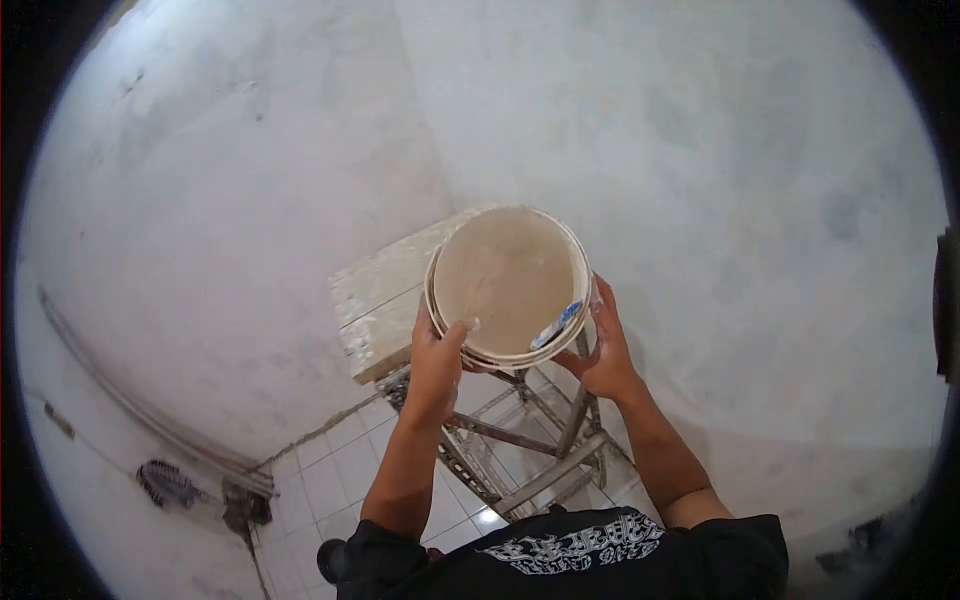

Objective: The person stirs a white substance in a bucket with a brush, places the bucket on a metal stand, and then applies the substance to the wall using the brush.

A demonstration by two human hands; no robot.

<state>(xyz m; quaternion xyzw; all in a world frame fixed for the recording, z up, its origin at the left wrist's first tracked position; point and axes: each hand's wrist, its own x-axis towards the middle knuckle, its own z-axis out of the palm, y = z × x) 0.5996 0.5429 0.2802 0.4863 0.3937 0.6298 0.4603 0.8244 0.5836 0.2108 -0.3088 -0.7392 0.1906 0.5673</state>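
Both forearms were extended forward and down. The left hand [435,365] was closed on the near rim of the bucket [505,280], thumb hooked inside. The right hand [603,352] was cupped, fingers spread, against its right wall. A blue-handled tool [560,325] was noted inside. The bucket was held over a plank [385,300] on a metal trestle [530,450], tiled floor [330,470] beneath.

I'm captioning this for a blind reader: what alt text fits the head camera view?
Seen from above, a round bucket, beige inside, is gripped by the left hand at its near rim and the right hand at its side, over a plaster-spattered board on a metal trestle. White plastered walls meet a tiled floor below.
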